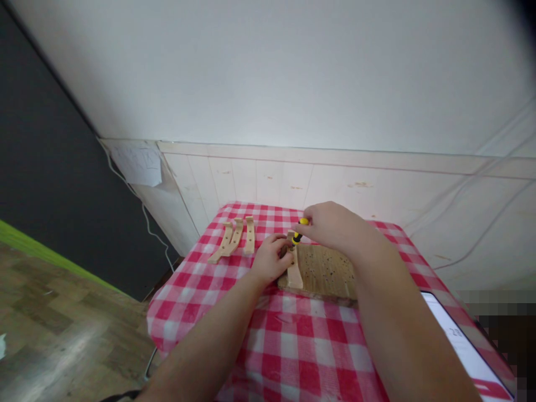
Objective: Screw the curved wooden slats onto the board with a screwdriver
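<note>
A brown wooden board (324,272) lies on a table covered by a red and white checked cloth (288,340). A light wooden bracket (295,271) stands along the board's left edge. My left hand (270,258) is closed around this bracket near its top end. My right hand (330,224) is closed on a yellow and black screwdriver (298,231), whose tip points down at the top of the bracket.
Three more light wooden brackets (234,239) lie on the cloth at the far left. A white sheet or tablet (464,346) lies at the right edge. A panelled wall (293,178) stands behind the table. A white cable (146,220) hangs at the left; wooden floor (62,329) lies below.
</note>
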The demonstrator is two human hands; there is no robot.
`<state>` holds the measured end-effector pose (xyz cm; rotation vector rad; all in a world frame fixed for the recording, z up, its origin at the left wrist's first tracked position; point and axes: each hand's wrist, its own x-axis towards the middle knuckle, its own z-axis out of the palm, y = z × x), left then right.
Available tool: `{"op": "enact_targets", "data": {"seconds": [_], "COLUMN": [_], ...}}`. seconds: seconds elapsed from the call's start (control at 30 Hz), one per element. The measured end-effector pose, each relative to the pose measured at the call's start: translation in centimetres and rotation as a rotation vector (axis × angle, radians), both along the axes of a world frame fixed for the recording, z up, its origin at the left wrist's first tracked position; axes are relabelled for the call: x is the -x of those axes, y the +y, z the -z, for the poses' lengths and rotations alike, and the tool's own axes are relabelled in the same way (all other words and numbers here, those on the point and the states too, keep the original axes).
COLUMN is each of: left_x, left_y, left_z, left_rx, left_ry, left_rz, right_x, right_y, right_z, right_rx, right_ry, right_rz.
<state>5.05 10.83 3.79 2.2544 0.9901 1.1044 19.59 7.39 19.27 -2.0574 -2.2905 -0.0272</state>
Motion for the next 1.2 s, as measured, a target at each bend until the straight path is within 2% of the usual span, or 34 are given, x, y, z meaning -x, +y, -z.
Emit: {"op": "enact_targets", "data": {"seconds": [0.07,0.13,0.47,0.63,0.83,1.0,1.07,1.2], "left_x": [0.0,0.0,0.0,0.1,0.1,0.0,0.0,0.1], "left_y": [0.0,0.1,0.1,0.1,0.0,0.1,0.1,0.2], "left_z": [0.0,0.0,0.0,0.0,0.0,0.1,0.1,0.0], "left_rx": [0.001,-0.001,0.011,0.019,0.013,0.02,0.016,0.0], "left_ry": [-0.001,0.003,0.011,0.01,0.005,0.007,0.006,0.015], "left_rz": [0.001,0.0,-0.007,0.013,0.011,0.014,0.015,0.016], "right_x": [0.5,1.0,0.3,-0.5,-1.0,-0.6,-0.1,0.3], "right_y": [0.0,0.2,0.7,0.9,0.5,0.7,1.0,1.0], "right_z": [-0.1,0.1,0.7,0.5,-0.2,-0.1,0.2,0.8], "right_rx": [-0.027,-0.048,-0.022,-0.026,0.052,-0.014,-0.046,-0.05], "right_ry": [-0.054,-0.052,0.138,0.044,0.052,-0.05,-0.031,0.104], "right_rz": [0.12,0.154,-0.105,-0.029,-0.015,0.129,0.1,-0.071]}}
